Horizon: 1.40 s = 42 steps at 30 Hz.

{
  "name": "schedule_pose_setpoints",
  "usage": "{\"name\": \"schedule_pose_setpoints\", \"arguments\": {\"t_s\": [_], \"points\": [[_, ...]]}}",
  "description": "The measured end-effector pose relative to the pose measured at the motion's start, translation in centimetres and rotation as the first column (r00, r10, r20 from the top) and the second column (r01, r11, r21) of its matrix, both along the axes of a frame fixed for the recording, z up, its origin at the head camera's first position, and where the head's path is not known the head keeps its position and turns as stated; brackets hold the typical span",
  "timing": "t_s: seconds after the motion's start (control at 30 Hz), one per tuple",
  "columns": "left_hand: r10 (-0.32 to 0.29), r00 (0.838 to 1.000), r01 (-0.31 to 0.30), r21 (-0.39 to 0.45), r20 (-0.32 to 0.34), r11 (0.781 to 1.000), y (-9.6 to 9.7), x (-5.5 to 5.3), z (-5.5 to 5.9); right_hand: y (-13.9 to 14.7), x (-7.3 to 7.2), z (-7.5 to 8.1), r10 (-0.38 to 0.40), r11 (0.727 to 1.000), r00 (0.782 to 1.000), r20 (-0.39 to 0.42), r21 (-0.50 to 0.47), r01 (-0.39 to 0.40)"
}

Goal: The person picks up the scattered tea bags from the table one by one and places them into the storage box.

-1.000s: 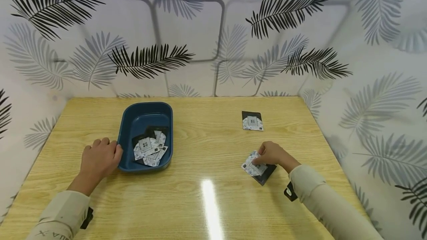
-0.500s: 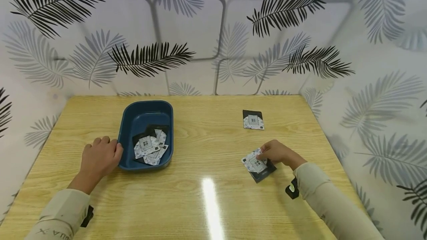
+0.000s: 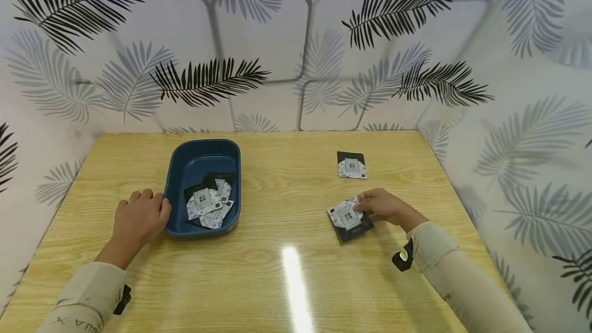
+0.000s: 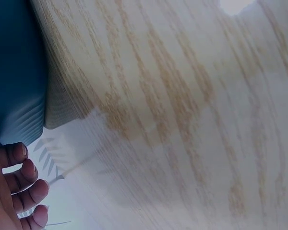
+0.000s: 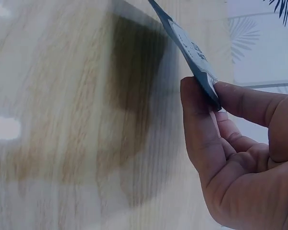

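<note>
My right hand (image 3: 386,207) pinches the corner of a flat square packet (image 3: 348,216), black with a white floral panel, between thumb and fingers. In the right wrist view the packet (image 5: 192,55) is tilted above the table, its shadow below. A matching packet (image 3: 352,165) lies flat farther back. My left hand (image 3: 139,218) is at the left rim of a dark blue plastic tub (image 3: 203,147), its thumb overlapping the rim and its fingers curled below. In the left wrist view, curled fingers (image 4: 26,194) show under the tub's wall; the thumb is hidden. Several similar packets (image 3: 203,199) overlap inside the tub.
The wood-grain table (image 3: 277,204) carries a bright light reflection (image 3: 296,287) near its front. Walls with a leaf pattern (image 3: 277,50) rise behind and along both sides. A black wrist mount (image 3: 403,256) hangs under the right sleeve.
My right hand has lifted the packet it pinches and moved it slightly back and left. The left hand, the tub and the farther packet have stayed in place.
</note>
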State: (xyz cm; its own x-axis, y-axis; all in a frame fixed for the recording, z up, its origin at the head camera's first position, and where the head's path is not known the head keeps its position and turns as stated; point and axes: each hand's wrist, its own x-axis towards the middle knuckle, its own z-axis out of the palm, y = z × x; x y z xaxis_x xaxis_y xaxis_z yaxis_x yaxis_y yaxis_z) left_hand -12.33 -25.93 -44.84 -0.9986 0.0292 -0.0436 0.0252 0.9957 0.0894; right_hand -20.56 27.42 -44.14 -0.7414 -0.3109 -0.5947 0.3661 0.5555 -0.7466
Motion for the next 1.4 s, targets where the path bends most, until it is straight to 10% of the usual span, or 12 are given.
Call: {"name": "schedule_pose_setpoints", "arguments": {"t_s": [1.4], "points": [[-0.009, 1.0, 0.009, -0.011, -0.028, 1.0, -0.1, 0.0, -0.3, -11.4, -3.5, 4.5, 0.024, 0.993, 0.997, -0.068, -0.113, -0.031]]}}
